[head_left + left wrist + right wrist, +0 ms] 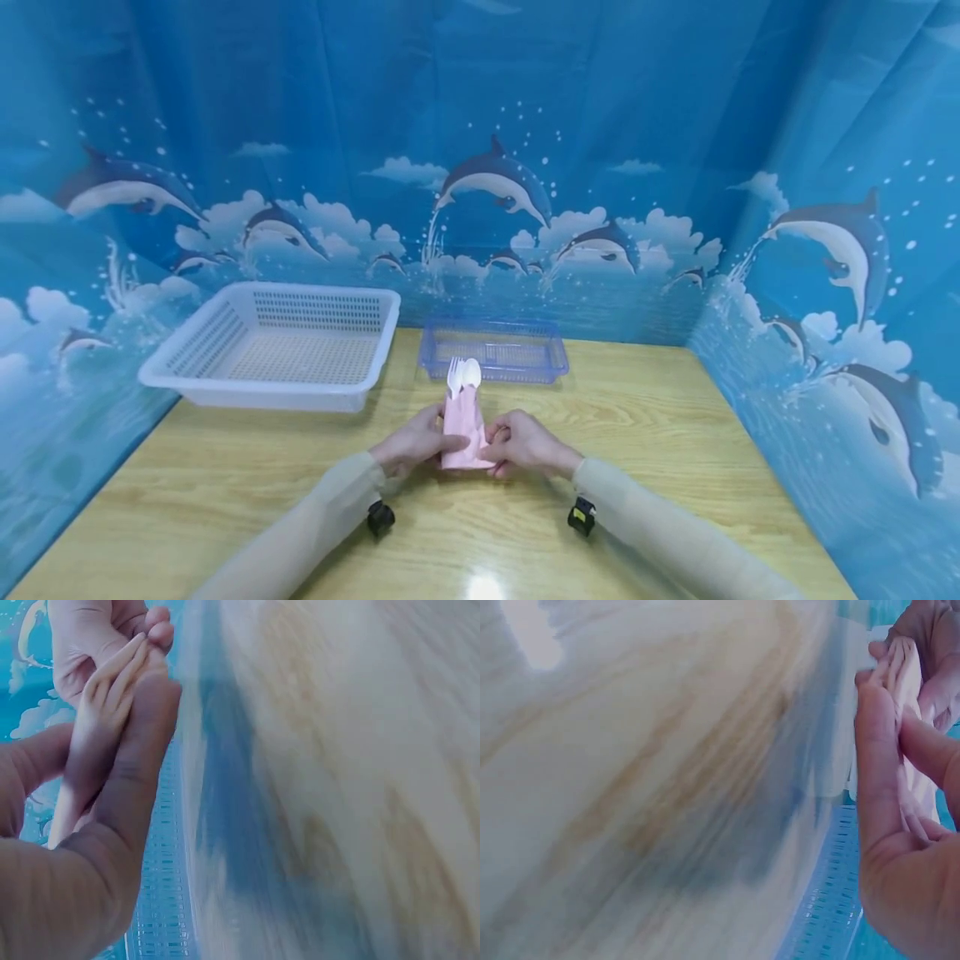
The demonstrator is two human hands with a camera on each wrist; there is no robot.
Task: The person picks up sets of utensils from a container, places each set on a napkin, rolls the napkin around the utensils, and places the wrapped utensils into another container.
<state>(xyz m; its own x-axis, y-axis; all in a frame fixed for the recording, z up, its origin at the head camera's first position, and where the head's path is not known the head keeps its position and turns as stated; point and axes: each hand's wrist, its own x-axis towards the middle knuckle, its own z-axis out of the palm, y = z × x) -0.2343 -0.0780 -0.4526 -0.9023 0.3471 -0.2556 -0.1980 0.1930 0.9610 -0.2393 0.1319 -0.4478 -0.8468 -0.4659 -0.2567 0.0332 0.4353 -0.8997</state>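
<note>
A folded pink napkin is held between both hands above the front middle of the table. Out of its top stick a white fork and a white spoon, their handles hidden inside the folds. My left hand grips the napkin's left side, thumb across the front. On the other side my right hand pinches the lower right edge between thumb and fingers. Both wrist views show layered folds at the napkin's bottom end, seen in the left wrist view on the napkin between thumb and fingers.
A large white basket stands at the back left of the wooden table. Beside it, at the back middle, is a smaller clear purple basket. Blue dolphin-print curtains enclose the back and sides.
</note>
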